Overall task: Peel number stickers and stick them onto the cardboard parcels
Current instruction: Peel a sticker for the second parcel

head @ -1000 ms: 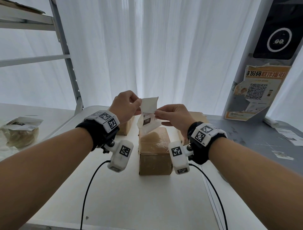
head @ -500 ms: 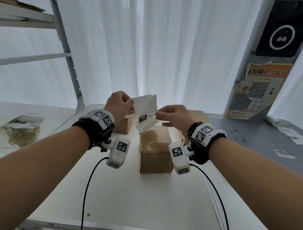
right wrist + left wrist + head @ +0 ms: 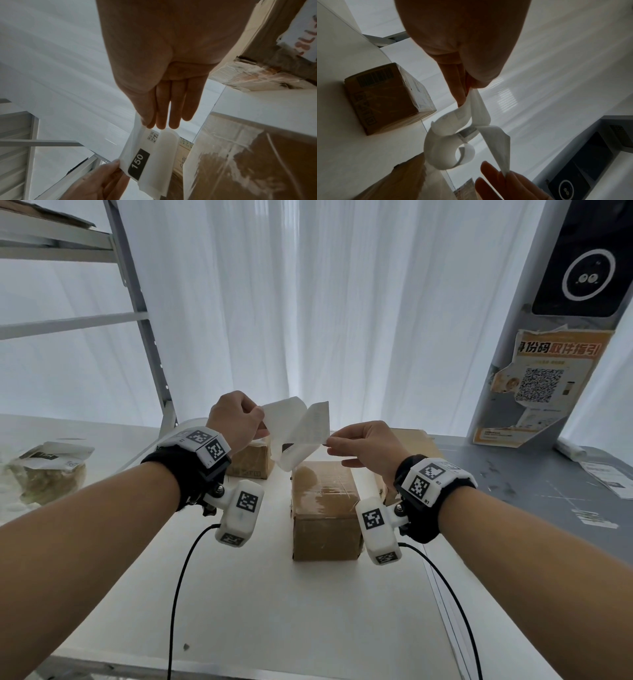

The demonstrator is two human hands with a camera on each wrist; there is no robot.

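Observation:
Both hands are raised above the white table [image 3: 267, 594], pulling a white number sticker [image 3: 310, 428] away from its backing paper [image 3: 282, 419]. My left hand [image 3: 236, 422] pinches the backing paper's edge between thumb and fingers. My right hand [image 3: 363, 440] pinches the sticker's corner, its other fingers straight. The sticker [image 3: 149, 152] carries a black block reading 150 and a small QR code. The loose strip curls below the left hand's fingers [image 3: 458, 86]. A taped cardboard parcel [image 3: 323, 508] stands right under the hands. A smaller parcel [image 3: 251, 460] sits behind the left hand, another [image 3: 411, 440] behind the right.
A bagged item with a black label [image 3: 48, 470] lies at far left. A metal shelf frame [image 3: 144, 313] rises at back left against white curtains. A grey counter [image 3: 534, 484] with papers and a QR poster [image 3: 541, 388] is at right. Wrist-camera cables [image 3: 178, 594] hang toward the table's front edge.
The hands have drawn apart, left one moving left. The sticker has come further off its backing, and the two sheets now spread in a V above the parcel.

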